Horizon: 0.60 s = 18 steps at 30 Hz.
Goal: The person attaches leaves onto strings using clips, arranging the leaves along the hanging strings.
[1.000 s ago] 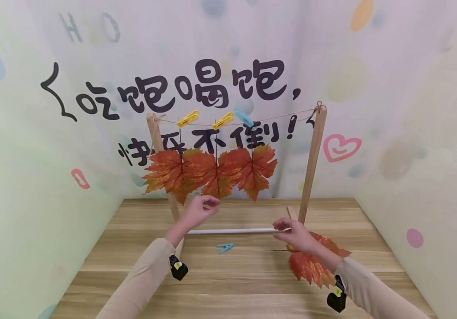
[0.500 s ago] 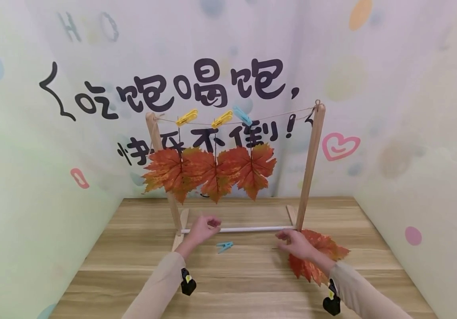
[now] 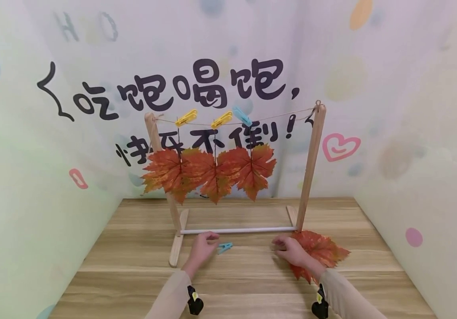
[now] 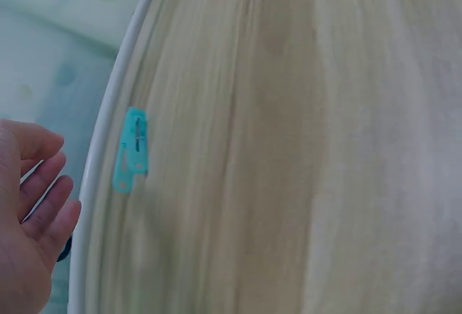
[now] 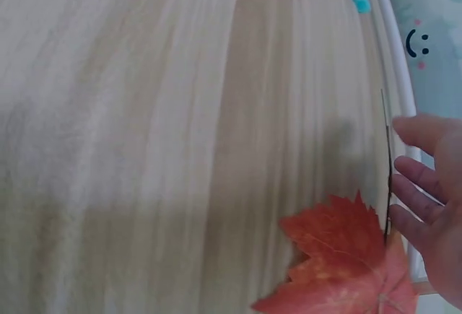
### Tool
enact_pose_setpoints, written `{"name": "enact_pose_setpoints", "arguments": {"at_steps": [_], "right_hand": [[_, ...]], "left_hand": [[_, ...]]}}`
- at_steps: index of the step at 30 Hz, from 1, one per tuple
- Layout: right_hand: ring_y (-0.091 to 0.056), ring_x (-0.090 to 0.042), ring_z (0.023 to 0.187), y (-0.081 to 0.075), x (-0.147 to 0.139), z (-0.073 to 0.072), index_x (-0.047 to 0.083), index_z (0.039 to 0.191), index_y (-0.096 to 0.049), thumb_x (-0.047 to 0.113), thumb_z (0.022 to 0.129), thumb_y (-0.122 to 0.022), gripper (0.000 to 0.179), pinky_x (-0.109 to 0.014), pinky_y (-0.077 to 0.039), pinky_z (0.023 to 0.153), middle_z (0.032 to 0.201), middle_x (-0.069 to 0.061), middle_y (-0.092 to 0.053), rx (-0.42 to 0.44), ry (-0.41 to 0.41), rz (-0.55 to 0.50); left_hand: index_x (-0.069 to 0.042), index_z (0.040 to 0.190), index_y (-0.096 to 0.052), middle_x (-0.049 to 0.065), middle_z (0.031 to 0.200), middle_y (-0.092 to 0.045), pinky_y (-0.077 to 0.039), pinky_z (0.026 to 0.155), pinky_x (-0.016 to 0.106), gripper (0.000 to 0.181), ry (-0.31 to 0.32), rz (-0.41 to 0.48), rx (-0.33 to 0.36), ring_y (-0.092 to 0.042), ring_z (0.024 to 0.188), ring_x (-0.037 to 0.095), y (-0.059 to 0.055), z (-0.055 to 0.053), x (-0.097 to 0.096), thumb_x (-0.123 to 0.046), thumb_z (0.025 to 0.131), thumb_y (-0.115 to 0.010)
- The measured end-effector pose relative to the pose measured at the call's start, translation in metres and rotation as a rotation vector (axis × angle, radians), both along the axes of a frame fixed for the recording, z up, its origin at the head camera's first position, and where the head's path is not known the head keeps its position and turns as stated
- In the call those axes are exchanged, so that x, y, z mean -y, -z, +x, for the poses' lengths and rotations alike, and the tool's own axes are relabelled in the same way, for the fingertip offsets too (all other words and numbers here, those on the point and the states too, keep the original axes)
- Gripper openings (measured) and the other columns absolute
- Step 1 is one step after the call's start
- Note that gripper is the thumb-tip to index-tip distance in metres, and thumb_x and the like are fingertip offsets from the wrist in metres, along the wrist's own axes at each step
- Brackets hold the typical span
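Observation:
A blue clothespin [image 3: 225, 247] lies on the table just right of my left hand [image 3: 201, 251]. In the left wrist view that hand [image 4: 32, 209] has loosely bent fingers and nothing in them, apart from the clothespin [image 4: 131, 149]. My right hand [image 3: 293, 253] is over the stem side of a red-orange artificial maple leaf [image 3: 322, 250] on the table. Its fingers are relaxed beside the thin dark stem [image 5: 390, 162] in the right wrist view, gripping nothing. Behind both hands, three similar leaves [image 3: 215, 177] hang from a string by two yellow clothespins [image 3: 222, 119] and one blue clothespin [image 3: 242, 116].
The string joins two upright wooden posts [image 3: 311, 164] of a frame, linked low down by a white rod [image 3: 238, 230]. Wooden feet [image 3: 176, 250] stand on the wood-grain table [image 3: 236, 283]. A printed curtain [image 3: 228, 26] surrounds the back and sides.
My left hand has come down from below the hanging leaves to beside the loose blue clothespin. The right hand has shifted slightly down, staying near the lying leaf.

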State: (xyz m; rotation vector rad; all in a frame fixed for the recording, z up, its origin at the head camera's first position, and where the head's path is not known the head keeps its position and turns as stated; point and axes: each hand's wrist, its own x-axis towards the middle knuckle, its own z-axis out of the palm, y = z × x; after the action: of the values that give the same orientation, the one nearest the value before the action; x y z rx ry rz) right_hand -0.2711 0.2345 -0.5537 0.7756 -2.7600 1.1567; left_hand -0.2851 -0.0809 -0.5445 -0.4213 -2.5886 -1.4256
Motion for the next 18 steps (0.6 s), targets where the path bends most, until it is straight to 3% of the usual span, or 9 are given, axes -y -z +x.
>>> {"name": "enact_pose_setpoints", "arguments": {"at_steps": [10,18], "right_hand": [[-0.061,-0.021,0.082,0.016,0.009,0.0,-0.001,0.091,-0.064,-0.005,0.076,-0.065,0.016,-0.031,-0.05,0.072,0.088,-0.009,-0.064,-0.085,0.004,0.066],[-0.059,-0.013,0.074,0.014,0.015,-0.002,0.003,0.084,-0.066,-0.006,0.077,-0.062,0.012,-0.027,-0.049,0.065,0.08,-0.007,-0.065,-0.173,0.014,0.074]], "left_hand": [[0.002,0.088,-0.068,0.011,0.085,-0.068,-0.052,0.071,0.033,0.015,-0.041,-0.027,-0.021,-0.063,0.082,0.025,0.012,0.005,0.002,0.002,0.074,-0.066],[0.004,0.087,-0.067,0.012,0.082,-0.067,-0.052,0.071,0.032,0.014,-0.038,0.009,-0.023,-0.063,0.079,0.026,0.018,0.006,0.003,0.004,0.073,-0.066]]}}
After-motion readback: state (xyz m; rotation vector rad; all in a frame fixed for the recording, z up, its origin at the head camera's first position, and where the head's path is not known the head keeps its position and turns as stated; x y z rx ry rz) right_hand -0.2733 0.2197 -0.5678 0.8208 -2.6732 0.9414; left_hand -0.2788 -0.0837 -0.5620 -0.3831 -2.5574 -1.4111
